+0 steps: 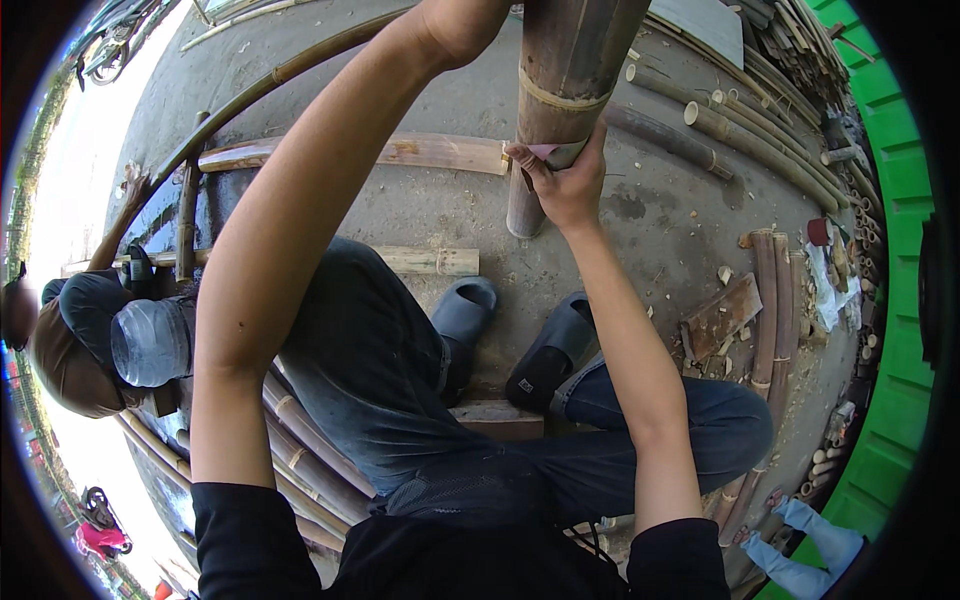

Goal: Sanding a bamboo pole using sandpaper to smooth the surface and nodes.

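Observation:
A thick brown bamboo pole (568, 60) rises from the floor in front of my feet and runs out past the upper edge. My right hand (572, 190) wraps around its side below a pale node ring, thumb toward the left. Under that hand a small pinkish sheet (543, 151) lies against the bamboo; its kind I cannot make out. My left hand (465, 25) is raised near the upper part of the pole, cut off by the picture's upper edge, so its fingers are hidden. I sit with knees apart, a grey slipper (466, 305) on one foot.
A split bamboo length (430, 152) lies across the floor behind the pole. More bamboo poles (765, 150) lie at the far right, beside a green corrugated wall (905, 300). A clear plastic container (150, 343) stands at left. Another person's legs (810, 545) show at the lower right.

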`<state>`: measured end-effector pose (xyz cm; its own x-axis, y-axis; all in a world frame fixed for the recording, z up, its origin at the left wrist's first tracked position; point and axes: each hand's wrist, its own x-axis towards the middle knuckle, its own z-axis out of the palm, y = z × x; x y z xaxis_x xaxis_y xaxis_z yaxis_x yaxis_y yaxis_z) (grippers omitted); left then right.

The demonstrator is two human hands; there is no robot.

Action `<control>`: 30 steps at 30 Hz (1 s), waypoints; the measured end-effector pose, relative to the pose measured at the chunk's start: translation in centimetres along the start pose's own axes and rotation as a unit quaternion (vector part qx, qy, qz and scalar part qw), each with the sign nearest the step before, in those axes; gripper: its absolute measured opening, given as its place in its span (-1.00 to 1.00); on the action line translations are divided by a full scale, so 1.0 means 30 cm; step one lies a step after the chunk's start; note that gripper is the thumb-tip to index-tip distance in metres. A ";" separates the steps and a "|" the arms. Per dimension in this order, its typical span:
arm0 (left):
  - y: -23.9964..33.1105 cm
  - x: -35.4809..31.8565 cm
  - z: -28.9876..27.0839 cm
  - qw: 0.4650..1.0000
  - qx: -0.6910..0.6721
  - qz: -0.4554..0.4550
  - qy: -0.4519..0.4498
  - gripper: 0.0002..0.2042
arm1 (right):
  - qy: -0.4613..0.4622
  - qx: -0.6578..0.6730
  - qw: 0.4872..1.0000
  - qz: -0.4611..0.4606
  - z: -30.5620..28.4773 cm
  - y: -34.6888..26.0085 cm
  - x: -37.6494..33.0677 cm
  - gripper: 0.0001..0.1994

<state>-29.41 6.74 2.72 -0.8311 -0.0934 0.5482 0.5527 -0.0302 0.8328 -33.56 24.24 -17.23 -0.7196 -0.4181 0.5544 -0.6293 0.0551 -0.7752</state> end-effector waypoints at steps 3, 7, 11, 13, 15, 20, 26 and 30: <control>0.002 -0.012 0.008 0.999 0.017 0.032 -0.013 -0.07 | 0.001 -0.003 1.000 -0.004 -0.004 -0.005 -0.006 0.08; -0.008 -0.006 0.002 0.999 0.011 0.030 -0.014 -0.07 | 0.002 -0.002 1.000 -0.011 -0.002 -0.019 -0.012 0.10; -0.005 0.005 -0.003 0.999 0.016 0.020 -0.031 -0.09 | 0.048 -0.030 0.992 -0.113 0.006 -0.030 -0.013 0.15; 0.007 -0.010 0.010 0.997 0.034 0.033 -0.061 -0.09 | 0.077 -0.063 0.980 -0.170 0.007 -0.032 -0.010 0.17; 0.025 -0.028 0.032 0.996 0.038 0.032 -0.079 -0.08 | 0.085 -0.117 0.967 -0.210 0.003 -0.030 -0.006 0.18; 0.065 -0.043 0.077 0.997 0.027 -0.044 -0.052 -0.06 | 0.081 -0.152 0.961 -0.217 -0.012 -0.027 -0.001 0.16; 0.078 -0.024 0.090 0.996 0.036 -0.038 -0.068 0.04 | 0.102 -0.153 0.951 -0.248 -0.015 -0.020 -0.012 0.08; 0.083 -0.063 0.107 0.997 0.059 -0.045 -0.039 0.07 | 0.104 -0.144 0.948 -0.264 -0.011 -0.009 -0.018 0.01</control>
<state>-26.68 10.04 4.00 -0.8813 -0.0179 0.4722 0.4694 0.0826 0.8791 -33.10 24.76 -17.21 -0.3050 -0.2710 0.9130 -0.9505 0.1461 -0.2742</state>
